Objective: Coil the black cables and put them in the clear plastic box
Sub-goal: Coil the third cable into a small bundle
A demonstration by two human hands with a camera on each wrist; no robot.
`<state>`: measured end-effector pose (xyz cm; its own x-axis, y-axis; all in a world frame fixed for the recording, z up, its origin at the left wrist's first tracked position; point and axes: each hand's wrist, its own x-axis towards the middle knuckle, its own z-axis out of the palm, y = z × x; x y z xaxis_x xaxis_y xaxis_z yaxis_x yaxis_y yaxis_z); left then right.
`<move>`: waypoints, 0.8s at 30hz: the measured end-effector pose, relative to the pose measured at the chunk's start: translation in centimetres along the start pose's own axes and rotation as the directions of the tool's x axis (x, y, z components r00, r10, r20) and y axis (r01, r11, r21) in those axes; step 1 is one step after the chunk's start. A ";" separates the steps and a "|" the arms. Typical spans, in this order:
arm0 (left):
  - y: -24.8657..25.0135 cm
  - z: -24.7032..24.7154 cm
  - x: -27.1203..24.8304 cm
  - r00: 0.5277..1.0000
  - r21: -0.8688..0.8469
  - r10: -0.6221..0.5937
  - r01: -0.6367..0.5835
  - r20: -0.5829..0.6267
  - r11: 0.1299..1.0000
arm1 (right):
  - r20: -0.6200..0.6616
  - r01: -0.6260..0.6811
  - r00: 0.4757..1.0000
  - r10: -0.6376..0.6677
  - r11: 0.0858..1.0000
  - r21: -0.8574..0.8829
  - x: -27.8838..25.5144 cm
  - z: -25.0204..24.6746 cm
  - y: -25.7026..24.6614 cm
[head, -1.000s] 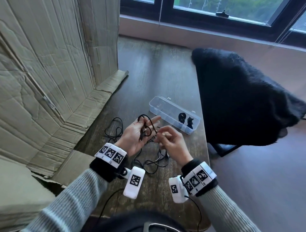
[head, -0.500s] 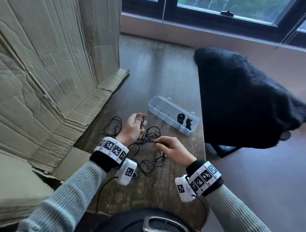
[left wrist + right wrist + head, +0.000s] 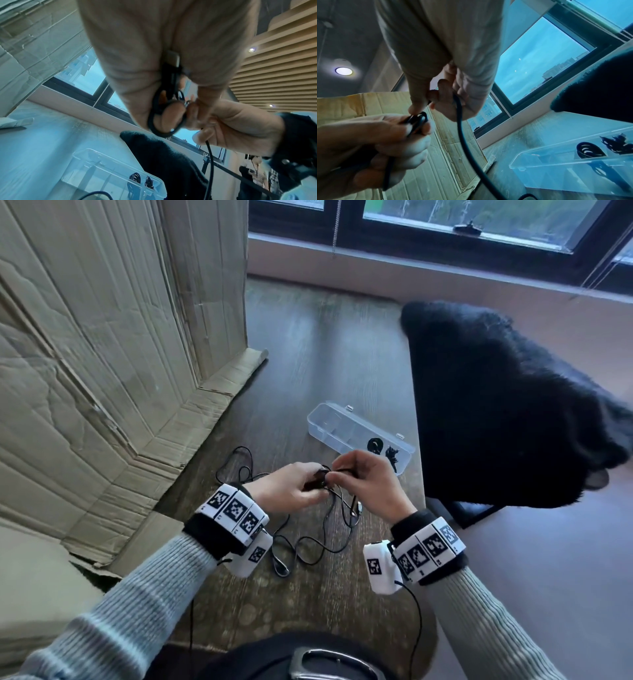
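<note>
My left hand pinches a small black cable coil wound round its fingers, with a plug end tucked between them. My right hand meets it from the right and pinches the same black cable, whose free length hangs down to the table. Loose cable loops lie on the wooden table under both hands. The clear plastic box stands open just beyond the hands, with two coiled black cables at its right end.
A large flattened cardboard sheet leans along the left side. A black furry chair stands at the table's right edge. A window sill runs behind the table.
Both hands have risen off the table and come together. The right hand moved up and left to meet the left hand, which now holds a tighter coil.
</note>
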<state>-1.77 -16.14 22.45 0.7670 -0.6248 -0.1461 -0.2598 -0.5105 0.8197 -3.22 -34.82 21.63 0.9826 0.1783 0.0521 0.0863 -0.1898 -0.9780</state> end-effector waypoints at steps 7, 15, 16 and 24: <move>0.4 -1.3 0.2 0.978 -0.526 -0.048 -0.069 -0.205 0.847 | 0.178 -0.133 0.975 0.130 0.991 0.003 0.1 -2.1 -0.1; 2.7 -1.0 1.1 0.955 -0.852 -0.150 -0.150 -0.256 0.502 | 0.226 -0.163 0.961 0.157 0.987 0.007 -0.9 1.1 0.3; 2.9 -0.7 1.2 0.950 -0.874 -0.159 -0.170 -0.268 0.456 | 0.208 -0.169 0.965 0.159 0.985 0.030 -0.9 1.6 0.2; 2.8 0.2 2.1 0.858 -0.916 -0.375 -0.232 -0.351 0.328 | 0.281 -0.205 0.936 0.210 0.978 -0.047 -0.3 3.0 0.0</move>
<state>-1.03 -18.98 24.28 0.9615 -0.1367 -0.2384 0.2745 0.5183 0.8099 -3.97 -31.97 21.03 0.8919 0.3989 -0.2132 -0.1094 -0.2671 -0.9574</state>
